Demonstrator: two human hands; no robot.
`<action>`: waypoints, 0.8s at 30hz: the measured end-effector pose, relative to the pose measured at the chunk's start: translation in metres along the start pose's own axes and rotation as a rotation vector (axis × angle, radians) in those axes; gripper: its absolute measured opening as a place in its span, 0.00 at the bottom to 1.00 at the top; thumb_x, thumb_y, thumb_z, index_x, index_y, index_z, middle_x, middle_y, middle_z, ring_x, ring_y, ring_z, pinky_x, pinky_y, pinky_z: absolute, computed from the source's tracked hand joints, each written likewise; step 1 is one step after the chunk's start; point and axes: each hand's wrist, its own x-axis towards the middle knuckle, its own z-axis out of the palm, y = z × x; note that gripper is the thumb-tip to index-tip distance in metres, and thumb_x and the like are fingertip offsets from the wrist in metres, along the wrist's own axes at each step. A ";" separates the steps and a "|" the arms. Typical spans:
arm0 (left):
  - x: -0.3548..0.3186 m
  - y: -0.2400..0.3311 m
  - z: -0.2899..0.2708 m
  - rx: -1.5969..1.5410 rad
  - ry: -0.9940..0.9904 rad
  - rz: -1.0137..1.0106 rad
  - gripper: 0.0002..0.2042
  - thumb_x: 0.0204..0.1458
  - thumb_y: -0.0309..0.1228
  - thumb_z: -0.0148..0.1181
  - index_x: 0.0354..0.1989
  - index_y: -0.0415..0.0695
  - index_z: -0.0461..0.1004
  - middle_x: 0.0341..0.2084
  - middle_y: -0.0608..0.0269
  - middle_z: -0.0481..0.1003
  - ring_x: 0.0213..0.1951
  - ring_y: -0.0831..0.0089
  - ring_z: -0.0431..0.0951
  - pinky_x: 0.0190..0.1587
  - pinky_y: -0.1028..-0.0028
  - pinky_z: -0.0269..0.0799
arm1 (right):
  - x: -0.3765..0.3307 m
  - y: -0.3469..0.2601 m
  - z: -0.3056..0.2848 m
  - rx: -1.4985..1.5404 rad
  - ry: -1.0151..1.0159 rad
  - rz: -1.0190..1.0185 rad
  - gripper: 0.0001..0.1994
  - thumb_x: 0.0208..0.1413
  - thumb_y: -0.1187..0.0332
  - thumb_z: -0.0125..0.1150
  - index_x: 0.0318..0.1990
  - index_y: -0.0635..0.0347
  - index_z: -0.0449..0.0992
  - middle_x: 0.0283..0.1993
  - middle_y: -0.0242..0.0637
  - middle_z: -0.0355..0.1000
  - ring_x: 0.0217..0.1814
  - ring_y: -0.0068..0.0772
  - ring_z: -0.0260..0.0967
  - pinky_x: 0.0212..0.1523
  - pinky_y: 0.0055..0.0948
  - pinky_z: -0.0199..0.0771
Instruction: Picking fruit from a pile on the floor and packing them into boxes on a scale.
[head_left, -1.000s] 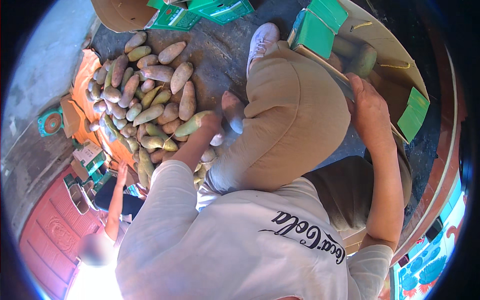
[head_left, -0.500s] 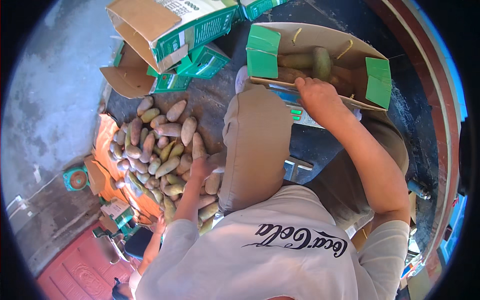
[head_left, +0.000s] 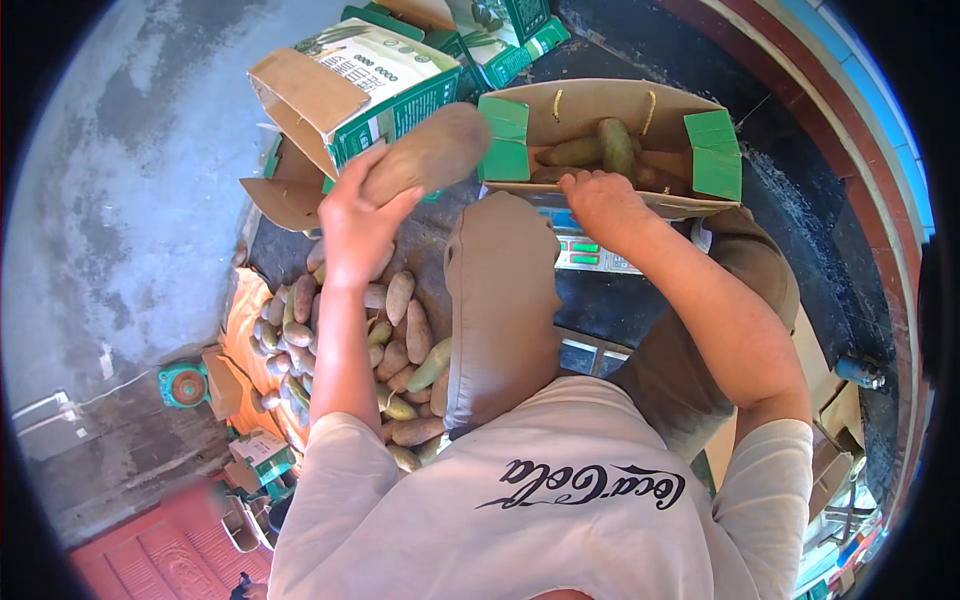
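Since the earlier frame, the left hand [head_left: 362, 222] has risen off the pile and now carries a long brown gourd [head_left: 435, 152]. This gourd, motion-blurred, is held in the air, left of the raised knee, its free end directed toward the open carton [head_left: 600, 103]; contact with the carton's green flap cannot be determined. The thumb and fingers pinch opposite sides of the near end, leaving most of the length unsupported. Assessment: fairly heavy for one hand, stiff, firm-skinned, liable to bruise if dropped and perhaps slippery where smooth; a grip around the middle would balance it better. The right hand [head_left: 605, 208] is closed over the carton's near rim, the underside of its grip hidden. The carton holds a green gourd [head_left: 617, 145] lying across others, with browner ones partly concealed beneath; yellow cord handles [head_left: 651, 112] hang on its far wall. Just before the carton shows a scale panel [head_left: 585, 257] with lit green displays. On the floor to the left lies the gourd pile [head_left: 395, 355], partly upon an orange sheet [head_left: 243, 322]. Beyond it, a printed carton [head_left: 385, 70] rests tipped on its side, its contents not visible.
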 end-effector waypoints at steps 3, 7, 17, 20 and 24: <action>0.030 0.024 0.034 -0.023 -0.099 0.142 0.23 0.36 0.25 0.69 0.44 0.40 0.72 0.35 0.57 0.76 0.38 0.75 0.75 0.44 0.75 0.70 | -0.003 0.002 -0.001 0.001 0.006 -0.010 0.11 0.45 0.72 0.56 0.39 0.61 0.70 0.36 0.41 0.73 0.40 0.37 0.73 0.37 0.30 0.73; 0.058 0.048 0.081 0.229 -0.258 0.385 0.23 0.35 0.28 0.68 0.45 0.42 0.72 0.35 0.54 0.76 0.37 0.64 0.77 0.41 0.69 0.72 | -0.004 0.002 -0.008 0.029 0.024 -0.012 0.12 0.45 0.73 0.55 0.40 0.62 0.70 0.37 0.41 0.73 0.41 0.37 0.73 0.38 0.31 0.73; 0.073 0.047 0.123 0.325 -0.225 0.454 0.20 0.42 0.32 0.62 0.46 0.44 0.71 0.38 0.52 0.75 0.38 0.59 0.77 0.41 0.64 0.72 | -0.003 0.005 -0.007 0.044 0.035 0.010 0.13 0.46 0.66 0.58 0.39 0.62 0.70 0.33 0.40 0.71 0.37 0.37 0.71 0.35 0.32 0.72; 0.059 0.021 0.100 0.172 -0.102 0.392 0.16 0.42 0.30 0.62 0.42 0.43 0.73 0.35 0.53 0.75 0.36 0.58 0.76 0.38 0.65 0.72 | -0.003 0.008 -0.014 0.014 0.006 0.015 0.13 0.42 0.72 0.59 0.39 0.61 0.71 0.37 0.41 0.73 0.40 0.36 0.72 0.37 0.31 0.72; 0.015 -0.039 0.078 0.138 0.017 0.288 0.11 0.43 0.28 0.61 0.36 0.43 0.74 0.31 0.54 0.75 0.34 0.57 0.76 0.35 0.66 0.72 | -0.006 0.005 -0.007 -0.005 0.065 -0.016 0.11 0.42 0.72 0.58 0.37 0.61 0.71 0.34 0.38 0.72 0.37 0.34 0.72 0.35 0.30 0.72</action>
